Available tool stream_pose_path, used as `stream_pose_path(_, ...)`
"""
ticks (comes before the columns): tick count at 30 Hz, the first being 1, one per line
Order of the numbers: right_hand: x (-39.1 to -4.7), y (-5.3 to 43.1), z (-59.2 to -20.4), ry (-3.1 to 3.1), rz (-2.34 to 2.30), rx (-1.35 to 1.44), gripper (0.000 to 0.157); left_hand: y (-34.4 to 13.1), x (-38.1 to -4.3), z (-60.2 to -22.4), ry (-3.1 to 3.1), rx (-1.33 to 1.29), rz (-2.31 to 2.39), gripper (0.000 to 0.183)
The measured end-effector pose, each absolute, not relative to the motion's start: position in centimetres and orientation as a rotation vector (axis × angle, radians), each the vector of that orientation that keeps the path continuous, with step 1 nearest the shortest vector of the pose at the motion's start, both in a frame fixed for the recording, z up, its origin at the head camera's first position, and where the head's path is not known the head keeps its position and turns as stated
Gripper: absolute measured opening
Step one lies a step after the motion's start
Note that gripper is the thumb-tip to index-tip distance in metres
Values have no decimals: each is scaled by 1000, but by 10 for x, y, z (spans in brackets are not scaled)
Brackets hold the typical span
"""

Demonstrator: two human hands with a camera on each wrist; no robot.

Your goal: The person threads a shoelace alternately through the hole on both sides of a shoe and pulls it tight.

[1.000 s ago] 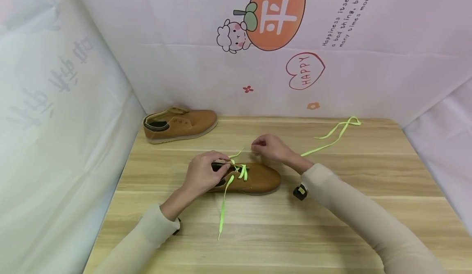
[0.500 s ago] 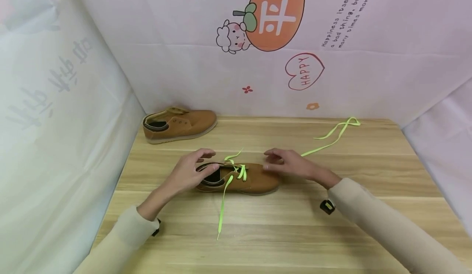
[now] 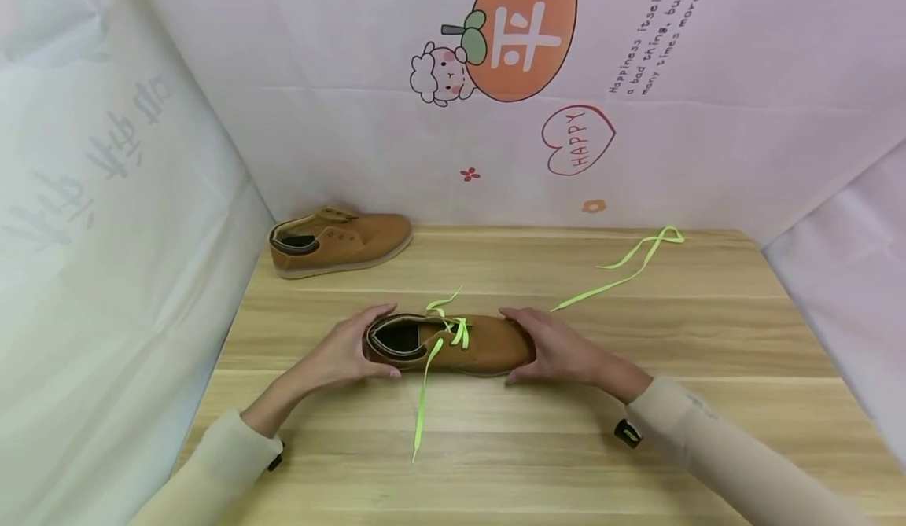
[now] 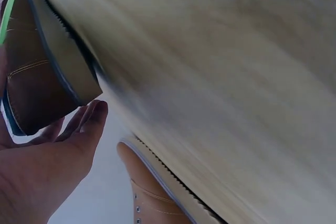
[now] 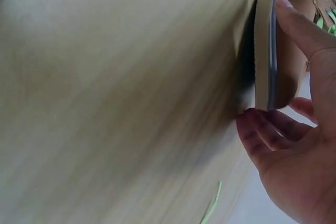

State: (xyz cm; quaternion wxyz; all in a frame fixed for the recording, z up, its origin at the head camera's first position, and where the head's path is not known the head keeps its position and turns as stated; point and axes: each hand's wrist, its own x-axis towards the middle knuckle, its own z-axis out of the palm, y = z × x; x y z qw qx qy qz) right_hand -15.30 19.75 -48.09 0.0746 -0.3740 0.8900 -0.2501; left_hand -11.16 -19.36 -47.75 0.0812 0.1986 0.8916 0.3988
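Observation:
A brown lace-up shoe stands on the wooden table, its toe to the right. Neon-yellow lace is threaded in its front eyelets, one loose end trailing toward the near side and another lying on the far side. My left hand cups the heel, thumb on the near side and fingers behind. At the toe, my right hand holds the other end; in the right wrist view its thumb lies on the shoe's side and the fingers curl round the tip.
A second brown shoe, its visible eyelets unlaced, stands at the back left. Another neon-yellow lace lies loose at the back right. White printed cloth borders the table behind and on both sides.
My left hand has let go near the lacing and moved left to the heel. My right hand has moved right and down onto the toe. The shoe has shifted slightly left.

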Motion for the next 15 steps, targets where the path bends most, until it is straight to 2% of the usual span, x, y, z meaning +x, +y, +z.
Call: stream_pose_path(15,-145,188,-489,2745,-768,-1126,94,-189,-113,-486,2711,609,1239,86)
